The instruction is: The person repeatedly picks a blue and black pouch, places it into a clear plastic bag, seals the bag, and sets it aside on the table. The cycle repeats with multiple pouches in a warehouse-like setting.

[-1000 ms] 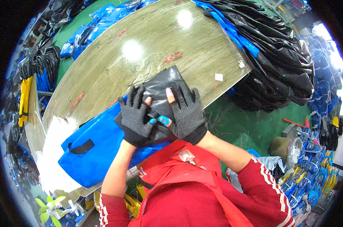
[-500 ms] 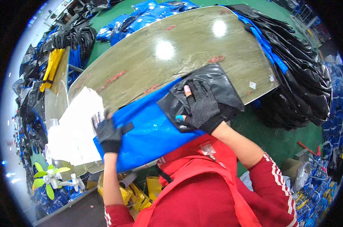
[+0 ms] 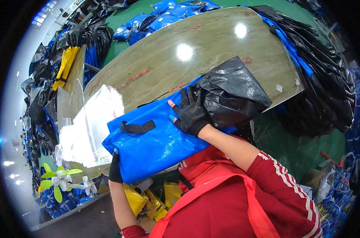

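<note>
A folded piece of glossy blue and black fabric [image 3: 160,137] lies across the table's near edge; its black part [image 3: 235,93] is crumpled at the right, and a short black strap [image 3: 138,127] sits on the blue part. My right hand [image 3: 192,113], in a black dotted glove with thumb and a fingertip bare, rests flat on it where blue meets black, fingers spread. At the lower left corner, my left hand [image 3: 115,168] pinches the blue edge, thumb on top; its other fingers are hidden underneath.
White sheets [image 3: 94,127] lie on the left of the wood-patterned table [image 3: 211,43]. A small green-bladed fan [image 3: 61,179] stands at the lower left. Black and blue fabric [image 3: 311,75] hangs over the right end. Blue packages [image 3: 168,20] lie beyond the table, yellow pieces [image 3: 148,202] below it.
My right hand has slid left from the black part to the blue-black border. My left hand has gone down from beside the strap to the lower left corner and holds the edge.
</note>
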`<state>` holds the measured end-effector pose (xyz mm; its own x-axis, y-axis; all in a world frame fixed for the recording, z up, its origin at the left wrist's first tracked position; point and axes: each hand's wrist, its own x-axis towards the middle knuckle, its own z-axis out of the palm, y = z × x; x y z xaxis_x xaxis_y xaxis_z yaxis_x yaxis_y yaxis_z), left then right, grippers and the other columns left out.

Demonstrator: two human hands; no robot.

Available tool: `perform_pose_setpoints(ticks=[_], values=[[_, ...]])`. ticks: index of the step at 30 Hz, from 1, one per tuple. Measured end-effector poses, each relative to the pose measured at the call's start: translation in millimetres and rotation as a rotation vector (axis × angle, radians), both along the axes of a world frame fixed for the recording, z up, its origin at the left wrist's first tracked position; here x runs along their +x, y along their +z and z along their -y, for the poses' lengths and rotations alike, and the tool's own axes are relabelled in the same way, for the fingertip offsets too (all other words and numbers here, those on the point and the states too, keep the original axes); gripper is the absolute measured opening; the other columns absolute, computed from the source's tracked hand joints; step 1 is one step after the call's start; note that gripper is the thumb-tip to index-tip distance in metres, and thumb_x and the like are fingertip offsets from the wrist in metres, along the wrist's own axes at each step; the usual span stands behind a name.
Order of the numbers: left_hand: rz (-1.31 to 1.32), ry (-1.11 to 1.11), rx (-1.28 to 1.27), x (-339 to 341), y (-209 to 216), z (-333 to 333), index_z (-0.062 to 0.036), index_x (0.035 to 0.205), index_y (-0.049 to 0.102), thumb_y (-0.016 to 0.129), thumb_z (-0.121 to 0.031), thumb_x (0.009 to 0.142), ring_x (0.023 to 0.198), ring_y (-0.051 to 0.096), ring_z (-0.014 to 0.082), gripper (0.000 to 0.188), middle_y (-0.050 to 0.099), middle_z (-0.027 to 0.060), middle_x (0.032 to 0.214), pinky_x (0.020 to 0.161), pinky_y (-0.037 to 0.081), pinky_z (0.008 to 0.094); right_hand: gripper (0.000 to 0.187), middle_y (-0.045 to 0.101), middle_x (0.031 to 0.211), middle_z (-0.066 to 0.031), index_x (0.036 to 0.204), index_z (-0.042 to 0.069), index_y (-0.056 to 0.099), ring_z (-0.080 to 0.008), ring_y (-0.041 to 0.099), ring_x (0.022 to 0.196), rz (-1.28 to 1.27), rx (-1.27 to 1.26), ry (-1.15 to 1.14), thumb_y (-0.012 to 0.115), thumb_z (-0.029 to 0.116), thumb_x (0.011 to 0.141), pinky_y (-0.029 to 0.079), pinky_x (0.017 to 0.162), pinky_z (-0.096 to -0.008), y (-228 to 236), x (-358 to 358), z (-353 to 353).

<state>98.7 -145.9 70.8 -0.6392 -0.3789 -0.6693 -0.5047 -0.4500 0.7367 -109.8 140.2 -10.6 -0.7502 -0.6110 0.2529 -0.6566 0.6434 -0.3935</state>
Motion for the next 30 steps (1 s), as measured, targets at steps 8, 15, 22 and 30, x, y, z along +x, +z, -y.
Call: perform_pose_setpoints(ticks=[8, 15, 22, 30], values=[[-0.313, -0.259, -0.289, -85.2, 107.1, -60.9, -0.0007, 0.108, 0.062, 0.063, -0.037, 0.088, 0.088, 0.064, 0.0197, 0.042, 0.065, 0.0117, 0.099, 0.08, 0.053, 0.0352, 0.042, 0.052, 0.127, -0.0211, 0.13, 0.008, 0.05, -0.0416, 0.043, 0.123, 0.373, -0.142, 0.179, 0.042, 0.031, 0.096, 0.022, 0.112, -0.0511, -2.1, 41.9, -35.4], [-1.204, -0.864, -1.476, -240.7, 21.2, -313.8, -0.0007, 0.108, 0.057, 0.046, -0.007, 0.09, 0.081, 0.059, 0.0365, 0.022, 0.058, 0.0205, 0.088, 0.071, 0.048, 0.0433, 0.04, 0.057, 0.12, -0.02, 0.127, 0.012, 0.054, -0.0349, 0.047, 0.12, 0.609, -0.546, 0.05, 0.045, 0.034, 0.095, 0.03, 0.107, -0.0386, -6.9, 67.1, -74.6], [-0.729, -0.814, -1.591, -242.0, -48.7, -374.3, -0.0041, 0.125, 0.057, 0.049, -0.032, 0.094, 0.058, 0.062, 0.0282, 0.043, 0.065, 0.0123, 0.07, 0.053, 0.049, 0.0395, 0.041, 0.06, 0.118, -0.0176, 0.129, 0.013, 0.054, -0.0352, 0.056, 0.107, 0.787, -0.228, 0.25, 0.053, 0.028, 0.09, 0.043, 0.094, -0.0379, 72.9, 71.3, -159.1], [-1.04, -1.144, -1.898, -286.2, 4.0, -330.5, -0.0105, 0.118, 0.063, 0.057, -0.027, 0.086, 0.101, 0.055, 0.0344, 0.037, 0.063, 0.0154, 0.105, 0.098, 0.038, 0.0538, 0.054, 0.057, 0.122, -0.0209, 0.133, 0.011, 0.05, -0.0362, 0.057, 0.111, -0.144, -0.314, -0.066, 0.058, 0.038, 0.087, 0.042, 0.098, -0.0448, 73.0, 3.5, -229.6]])
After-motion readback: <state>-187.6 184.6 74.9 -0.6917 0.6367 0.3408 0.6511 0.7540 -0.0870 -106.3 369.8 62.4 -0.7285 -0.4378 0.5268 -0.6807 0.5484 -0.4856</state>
